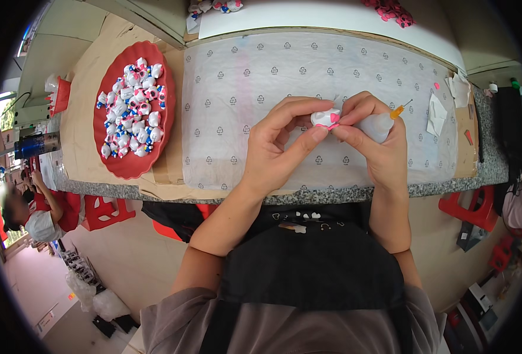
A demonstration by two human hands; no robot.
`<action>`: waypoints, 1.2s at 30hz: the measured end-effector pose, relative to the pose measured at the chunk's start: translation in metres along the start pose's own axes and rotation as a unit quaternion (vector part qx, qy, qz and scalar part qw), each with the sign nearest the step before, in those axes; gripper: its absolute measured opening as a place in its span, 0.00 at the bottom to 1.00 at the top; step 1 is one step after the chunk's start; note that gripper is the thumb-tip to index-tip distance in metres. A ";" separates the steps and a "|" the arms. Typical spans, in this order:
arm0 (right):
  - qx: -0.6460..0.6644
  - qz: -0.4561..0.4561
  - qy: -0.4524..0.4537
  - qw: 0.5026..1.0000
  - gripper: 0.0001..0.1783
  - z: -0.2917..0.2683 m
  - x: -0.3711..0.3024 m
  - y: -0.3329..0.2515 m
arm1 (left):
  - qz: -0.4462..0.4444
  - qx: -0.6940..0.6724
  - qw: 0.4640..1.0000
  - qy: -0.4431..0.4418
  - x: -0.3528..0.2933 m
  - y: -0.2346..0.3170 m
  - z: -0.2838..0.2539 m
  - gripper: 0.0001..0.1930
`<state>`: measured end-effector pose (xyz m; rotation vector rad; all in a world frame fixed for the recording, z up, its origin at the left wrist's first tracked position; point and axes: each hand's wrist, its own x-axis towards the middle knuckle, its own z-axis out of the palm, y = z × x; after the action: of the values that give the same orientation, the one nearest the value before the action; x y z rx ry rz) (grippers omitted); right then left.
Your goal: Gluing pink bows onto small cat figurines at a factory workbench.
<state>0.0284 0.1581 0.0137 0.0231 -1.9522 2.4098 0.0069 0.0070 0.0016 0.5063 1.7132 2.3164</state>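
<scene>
Recycling-style arrow triangles repeat across a pale sheet (284,94) on a workbench, the lettering beneath them too fine to read; pale shapes, hearts among them, decorate the worker's black apron (314,265). Above the sheet, the left hand (275,141), wrist angled inward, clamps a white-and-pink figurine (324,117) between thumb and curled fingers. The right hand (388,156) brings thumb and forefinger together at the figurine's pink edge, its palm gripping a translucent bottle (377,126) with an orange tip. A red scalloped tray (134,170) of similar figures sits left.
</scene>
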 end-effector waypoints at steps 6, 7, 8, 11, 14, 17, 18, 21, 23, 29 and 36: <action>-0.008 -0.018 -0.007 1.000 0.07 -0.001 -0.001 0.000 | 0.043 0.057 0.997 -0.017 0.000 -0.001 -0.001 0.13; -0.006 -0.021 0.003 1.000 0.08 0.001 -0.002 0.001 | 0.056 0.092 0.994 -0.020 0.000 0.000 -0.001 0.13; -0.005 -0.020 0.003 1.000 0.08 0.002 -0.003 0.002 | 0.055 0.092 0.994 -0.020 -0.001 0.000 -0.001 0.13; -0.004 -0.040 0.061 0.997 0.11 0.007 -0.003 0.004 | 0.026 0.059 0.998 0.007 -0.002 -0.001 0.002 0.12; 0.012 -0.028 0.074 0.997 0.15 0.010 -0.002 0.001 | 0.024 0.013 1.000 -0.003 -0.002 -0.001 0.002 0.13; -0.035 -0.047 -0.013 0.998 0.17 0.007 -0.002 0.007 | 0.007 -0.028 0.999 -0.015 -0.002 0.000 0.000 0.14; -0.035 -0.046 -0.013 0.998 0.17 0.007 -0.003 0.005 | 0.012 -0.019 1.000 -0.012 -0.002 0.001 0.000 0.14; -0.014 -0.017 -0.004 1.000 0.16 0.010 -0.004 -0.001 | 0.032 -0.003 0.999 -0.013 -0.002 0.001 -0.001 0.14; -0.014 -0.005 0.006 1.000 0.14 0.008 -0.006 -0.002 | 0.047 0.002 0.999 -0.019 -0.002 0.001 -0.001 0.14; -0.029 -0.056 0.006 0.998 0.12 0.007 -0.008 0.002 | 0.045 0.019 0.999 -0.012 -0.002 0.000 0.003 0.12; -0.008 -0.048 0.005 0.999 0.12 0.006 -0.008 0.007 | 0.035 0.017 0.999 -0.014 -0.002 0.000 0.003 0.10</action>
<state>0.0364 0.1508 0.0081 0.1021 -1.9209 2.3298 0.0103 0.0090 0.0019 0.6109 1.7510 2.3207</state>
